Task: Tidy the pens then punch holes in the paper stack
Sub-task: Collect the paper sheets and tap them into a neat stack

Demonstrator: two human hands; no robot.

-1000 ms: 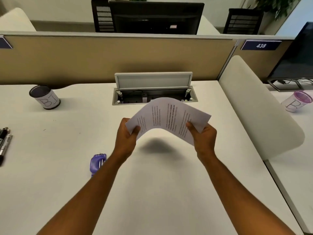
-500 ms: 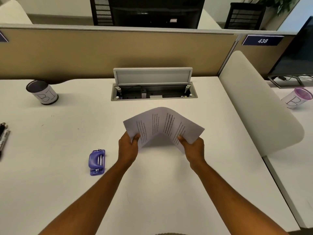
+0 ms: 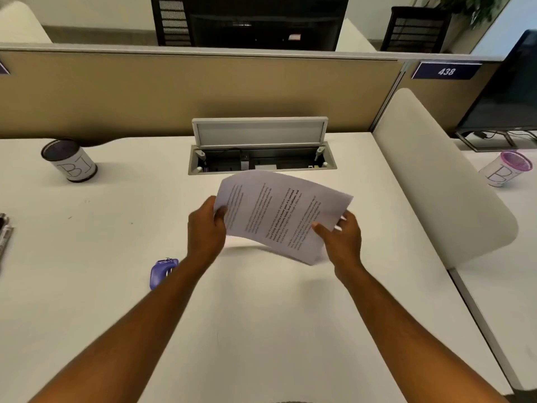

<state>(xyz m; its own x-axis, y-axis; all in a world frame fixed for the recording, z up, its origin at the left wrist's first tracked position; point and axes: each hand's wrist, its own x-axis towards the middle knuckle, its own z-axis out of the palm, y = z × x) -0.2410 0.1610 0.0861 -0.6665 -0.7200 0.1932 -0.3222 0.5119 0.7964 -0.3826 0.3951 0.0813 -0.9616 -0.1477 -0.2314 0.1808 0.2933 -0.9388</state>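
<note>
i hold the paper (image 3: 279, 216) up off the desk (image 3: 261, 330) in both hands: my left hand (image 3: 206, 228) pinches its left edge with the thumb on top, my right hand (image 3: 341, 237) pinches the lower right corner the same way. the stack sags a little between them. i see no holes in it, so by my reckoning the punching is not yet done; i judge i'm only squaring the sheets. the punch (image 3: 162, 271) lies on the desk just left of my left forearm, untouched. the pens (image 3: 4, 234) lie loose at the far left edge, well apart from the cup (image 3: 69, 161) further back on the left, so the tidying looks undone too (odd, given the order).

counting near to far: one punch, one paper stack, at least two pens (cut off by the frame, so i cannot tell the full count), one dark-rimmed cup on my desk, one open cable box (image 3: 261, 158) behind the paper, and one pink-rimmed cup (image 3: 507, 170) on the next desk.
</note>
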